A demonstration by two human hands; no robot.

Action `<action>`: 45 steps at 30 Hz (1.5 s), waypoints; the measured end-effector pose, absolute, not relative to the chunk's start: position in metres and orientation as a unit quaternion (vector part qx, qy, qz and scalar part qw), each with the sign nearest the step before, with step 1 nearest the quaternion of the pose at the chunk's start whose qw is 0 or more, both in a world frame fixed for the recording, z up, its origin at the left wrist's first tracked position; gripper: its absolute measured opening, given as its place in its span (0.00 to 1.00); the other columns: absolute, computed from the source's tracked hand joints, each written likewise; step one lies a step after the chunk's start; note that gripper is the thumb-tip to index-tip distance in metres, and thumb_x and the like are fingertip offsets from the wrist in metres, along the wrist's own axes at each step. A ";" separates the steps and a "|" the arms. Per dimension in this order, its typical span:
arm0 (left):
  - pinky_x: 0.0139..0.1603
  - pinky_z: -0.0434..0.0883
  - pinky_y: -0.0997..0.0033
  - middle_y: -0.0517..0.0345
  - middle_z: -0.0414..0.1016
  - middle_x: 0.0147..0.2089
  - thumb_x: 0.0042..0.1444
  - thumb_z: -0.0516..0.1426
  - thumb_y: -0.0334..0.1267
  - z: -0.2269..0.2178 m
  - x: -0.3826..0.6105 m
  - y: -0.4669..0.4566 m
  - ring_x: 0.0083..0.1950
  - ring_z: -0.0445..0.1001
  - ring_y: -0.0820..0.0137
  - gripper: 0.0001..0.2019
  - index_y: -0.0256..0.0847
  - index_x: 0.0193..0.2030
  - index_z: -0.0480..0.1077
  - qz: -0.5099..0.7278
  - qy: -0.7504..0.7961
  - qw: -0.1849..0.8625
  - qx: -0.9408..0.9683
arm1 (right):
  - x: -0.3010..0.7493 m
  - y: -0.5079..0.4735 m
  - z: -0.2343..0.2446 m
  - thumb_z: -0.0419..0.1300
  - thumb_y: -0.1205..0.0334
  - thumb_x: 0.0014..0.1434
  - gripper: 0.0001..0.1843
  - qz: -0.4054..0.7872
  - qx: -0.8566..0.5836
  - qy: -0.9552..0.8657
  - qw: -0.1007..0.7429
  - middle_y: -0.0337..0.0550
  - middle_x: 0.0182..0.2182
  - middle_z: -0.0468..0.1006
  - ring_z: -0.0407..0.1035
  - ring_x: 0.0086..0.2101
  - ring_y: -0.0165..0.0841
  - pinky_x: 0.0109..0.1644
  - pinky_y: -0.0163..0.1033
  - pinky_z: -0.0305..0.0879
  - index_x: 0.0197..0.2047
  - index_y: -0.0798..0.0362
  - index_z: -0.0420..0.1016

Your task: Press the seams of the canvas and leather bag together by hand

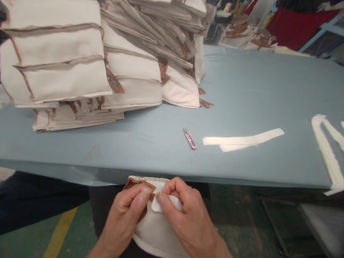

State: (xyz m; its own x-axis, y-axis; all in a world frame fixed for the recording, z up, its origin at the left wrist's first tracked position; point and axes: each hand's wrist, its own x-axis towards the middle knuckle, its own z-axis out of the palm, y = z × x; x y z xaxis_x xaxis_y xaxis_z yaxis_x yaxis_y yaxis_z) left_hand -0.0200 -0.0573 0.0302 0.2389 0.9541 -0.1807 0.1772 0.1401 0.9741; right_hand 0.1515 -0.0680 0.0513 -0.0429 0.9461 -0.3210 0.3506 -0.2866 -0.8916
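A cream cloth piece (154, 231) with brown trim (133, 182) lies over my lap, just below the table's front edge. My left hand (125, 211) pinches the brown trim near the cloth's upper left corner. Between the thumb and fingers of my right hand (188, 211) is a small white strip (156, 205), partly hidden by the fingers. Both hands are close together above the cloth, fingertips almost meeting. Pink thread snips (190, 139) rest on the table beyond my hands, touched by neither.
Tall stacks of cream cloth pieces (70, 84) with brown edging fill the table's back left. Cream strips (242, 139) lie right of the snips on the blue-grey table (255, 89). A bent cream strip (326, 150) hangs near the right edge. Red cloth (290, 27) is behind.
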 end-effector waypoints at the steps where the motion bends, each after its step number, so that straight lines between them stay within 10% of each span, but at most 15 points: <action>1: 0.28 0.65 0.79 0.59 0.73 0.27 0.70 0.53 0.51 0.029 -0.020 -0.057 0.28 0.66 0.71 0.24 0.39 0.28 0.76 0.347 0.505 0.567 0.551 | 0.153 -0.068 0.051 0.57 0.53 0.63 0.12 0.503 -0.625 -0.517 0.298 0.34 0.23 0.73 0.66 0.25 0.30 0.29 0.33 0.55 0.30 0.49 0.68; 12: 0.26 0.62 0.81 0.62 0.70 0.28 0.56 0.68 0.52 0.024 -0.015 -0.060 0.28 0.62 0.74 0.16 0.39 0.33 0.77 0.313 0.493 0.657 0.476 | 0.160 -0.069 0.043 0.56 0.53 0.62 0.12 0.526 -0.615 -0.493 0.319 0.35 0.24 0.71 0.65 0.27 0.32 0.33 0.36 0.57 0.30 0.49 0.66; 33: 0.28 0.58 0.74 0.65 0.67 0.26 0.57 0.54 0.37 0.036 -0.006 -0.081 0.26 0.62 0.72 0.09 0.41 0.30 0.73 0.272 0.597 0.478 0.585 | 0.146 -0.081 0.017 0.57 0.44 0.64 0.18 0.658 -0.519 -0.413 0.356 0.32 0.24 0.61 0.55 0.26 0.30 0.30 0.35 0.54 0.31 0.49 0.64; 45: 0.29 0.65 0.75 0.64 0.67 0.24 0.49 0.55 0.38 0.033 -0.013 -0.066 0.27 0.64 0.71 0.06 0.42 0.23 0.68 0.386 0.555 0.573 0.464 | 0.106 -0.077 0.008 0.53 0.46 0.67 0.17 0.554 -0.585 -0.404 0.434 0.34 0.27 0.67 0.61 0.29 0.32 0.32 0.35 0.58 0.35 0.50 0.68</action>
